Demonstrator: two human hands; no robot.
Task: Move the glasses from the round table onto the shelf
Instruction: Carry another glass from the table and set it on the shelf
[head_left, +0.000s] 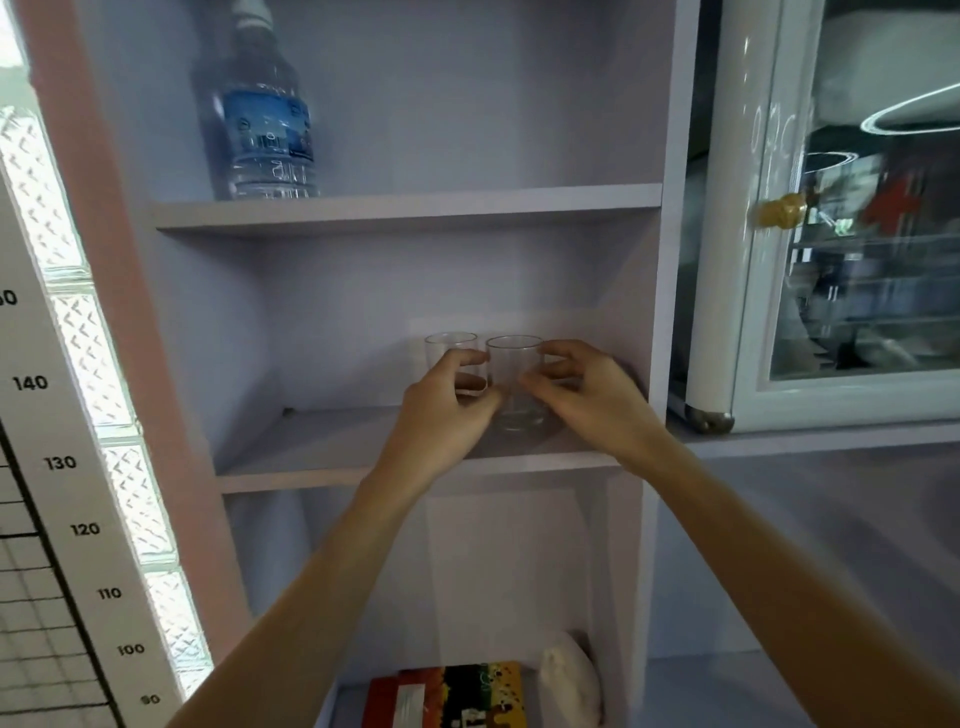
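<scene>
— Glasses, two of them, on the middle shelf (332, 457). Do they look hard to handle?

— Small, clear, thin-walled; I think they are light, stiff, a bit slippery, and they can break if they knock together. Best hold is around the side wall, below the rim.

— And the left hand (441, 415)?

— Its fingers (467, 359) curl half closed around the left glass (450, 347), thumb near the base. It seems to grip it.

— The right hand (587, 400)?

— Its fingers (558, 353) are loosely bent at the right glass (514, 374), which stands on the shelf just beside the other. Whether they press or only touch, I cannot tell.
</scene>
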